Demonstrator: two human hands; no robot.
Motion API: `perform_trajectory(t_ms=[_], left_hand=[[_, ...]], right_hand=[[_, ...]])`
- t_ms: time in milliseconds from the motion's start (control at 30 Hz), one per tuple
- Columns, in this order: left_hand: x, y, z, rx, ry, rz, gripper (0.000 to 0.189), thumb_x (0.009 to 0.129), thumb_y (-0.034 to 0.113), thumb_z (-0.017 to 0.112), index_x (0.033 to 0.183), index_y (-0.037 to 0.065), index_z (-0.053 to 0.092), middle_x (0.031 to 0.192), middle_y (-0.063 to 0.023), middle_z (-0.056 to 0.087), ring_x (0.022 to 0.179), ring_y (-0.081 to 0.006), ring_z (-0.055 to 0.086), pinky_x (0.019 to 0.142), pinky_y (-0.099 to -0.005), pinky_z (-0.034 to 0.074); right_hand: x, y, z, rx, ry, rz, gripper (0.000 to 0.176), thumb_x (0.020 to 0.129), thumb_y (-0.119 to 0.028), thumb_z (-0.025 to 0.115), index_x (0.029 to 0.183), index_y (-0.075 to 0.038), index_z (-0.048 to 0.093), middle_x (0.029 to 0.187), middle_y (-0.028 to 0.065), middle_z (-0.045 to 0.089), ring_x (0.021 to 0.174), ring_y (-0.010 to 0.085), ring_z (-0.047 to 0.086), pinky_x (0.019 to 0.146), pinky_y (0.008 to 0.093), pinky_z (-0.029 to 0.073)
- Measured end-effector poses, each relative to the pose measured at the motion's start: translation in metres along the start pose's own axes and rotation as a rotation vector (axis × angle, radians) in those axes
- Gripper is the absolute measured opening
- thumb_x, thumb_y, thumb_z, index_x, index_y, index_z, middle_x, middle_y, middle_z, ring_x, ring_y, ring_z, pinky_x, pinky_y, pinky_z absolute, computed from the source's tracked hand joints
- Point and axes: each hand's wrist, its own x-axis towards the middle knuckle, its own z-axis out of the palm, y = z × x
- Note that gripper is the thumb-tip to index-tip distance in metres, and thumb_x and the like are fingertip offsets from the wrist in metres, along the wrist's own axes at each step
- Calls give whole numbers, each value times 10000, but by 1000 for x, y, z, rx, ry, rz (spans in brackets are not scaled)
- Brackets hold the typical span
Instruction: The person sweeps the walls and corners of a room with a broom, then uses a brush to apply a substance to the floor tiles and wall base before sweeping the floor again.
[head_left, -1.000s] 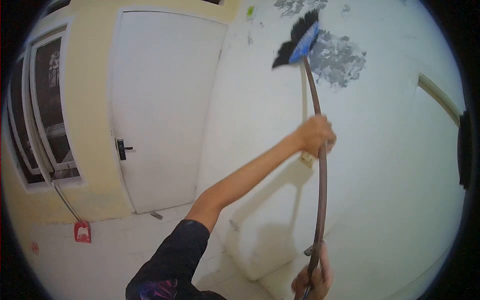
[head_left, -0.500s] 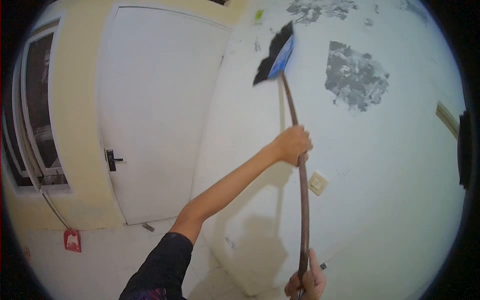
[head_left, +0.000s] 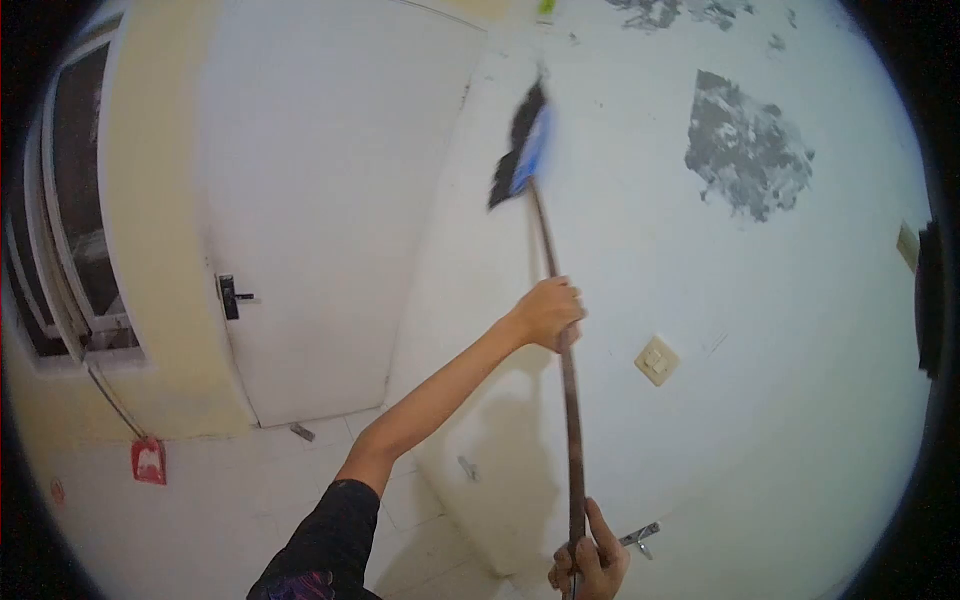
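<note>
A broom with a long brown handle (head_left: 573, 440) and a blue head with black bristles (head_left: 522, 150) is held up along the white wall (head_left: 620, 260). My left hand (head_left: 550, 314) is wrapped round the upper part of the handle, below the head. Lower down, at the bottom of the view, my right hand (head_left: 590, 562) grips the handle, with one finger stretched along it. The bristles point up and left, at or close to the wall; whether they touch it is hard to tell.
Grey patches (head_left: 748, 148) mark the wall, with a light switch (head_left: 656, 361) below. At left are a white door (head_left: 320, 220) with a black handle (head_left: 230, 297), a window (head_left: 85, 200) and a red dustpan (head_left: 149, 461). A metal fixture (head_left: 641, 536) is near my right hand.
The broom head has moved down and left along the wall, and both hands have shifted left with the handle. The view has also shifted slightly.
</note>
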Motion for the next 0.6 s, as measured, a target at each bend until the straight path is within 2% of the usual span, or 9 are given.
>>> perform_trajectory(t_ms=[67, 133, 200, 333, 400, 467, 500, 567, 600], left_hand=[[46, -6, -19, 71, 154, 59, 181, 525, 218, 633, 556, 110, 491, 604, -72, 487, 662, -271, 501, 643, -391, 416], [85, -40, -33, 95, 234, 65, 195, 535, 198, 645, 627, 91, 511, 666, -95, 505, 703, -305, 499, 664, -417, 422], [91, -93, -30, 90, 331, 87, 198, 537, 166, 653, 671, 84, 533, 715, -109, 523, 740, -313, 509, 686, -428, 431], [13, -146, -3, 302, 86, -113, 132, 628, 211, 646, 689, 100, 611, 738, -114, 570, 776, -310, 535, 742, -452, 434], [-41, -125, 34, 266, -19, -239, 140, 640, 215, 642, 692, 89, 608, 744, -124, 577, 774, -318, 543, 734, -459, 423], [-63, -62, 41, 230, -197, -294, 155, 604, 226, 674, 610, 98, 586, 687, -121, 575, 748, -323, 551, 716, -449, 420], [-74, -33, 53, 77, -53, -267, 167, 569, 226, 694, 577, 108, 575, 650, -114, 568, 729, -313, 554, 712, -432, 425], [-61, 31, 63, -13, -75, -163, 210, 532, 258, 710, 570, 104, 572, 627, -107, 564, 689, -303, 553, 697, -419, 427], [-39, 64, 57, -63, -43, -67, 230, 530, 308, 704, 557, 127, 566, 618, -92, 564, 653, -289, 551, 682, -404, 426]], right_hand=[[-12, -9, 8, 93, -45, -88, 619, 924, -279, 530, 1388, 68, 310, 582, 6, 446, 429, 58, 379, 387, 191, 286], [26, -33, 29, 175, 5, -209, 589, 864, -248, 569, 1332, 71, 408, 538, 12, 458, 388, 82, 397, 353, 248, 330], [70, -58, 44, 236, -96, -251, 586, 866, -253, 571, 1327, 73, 413, 540, -5, 443, 391, 81, 390, 357, 238, 326], [126, -46, 52, 150, -198, -142, 573, 871, -260, 558, 1329, 57, 423, 612, 7, 471, 477, 83, 425, 391, 237, 342], [115, -34, 40, 69, -189, -82, 553, 862, -245, 556, 1323, 40, 445, 647, 18, 490, 507, 88, 435, 405, 240, 346], [77, -5, 13, -40, -153, 17, 530, 850, -220, 556, 1312, 25, 471, 681, 28, 507, 526, 94, 439, 416, 244, 347], [46, -8, 4, -46, -88, 65, 530, 839, -223, 567, 1304, 17, 485, 669, 26, 507, 521, 97, 438, 418, 240, 346], [-16, -2, -37, -60, -26, 84, 536, 824, -228, 588, 1302, -2, 497, 607, 18, 500, 486, 98, 435, 417, 235, 347], [-47, 0, -60, -2, -2, 44, 542, 859, -209, 592, 1311, 54, 448, 546, -19, 423, 424, 67, 370, 355, 236, 290]])
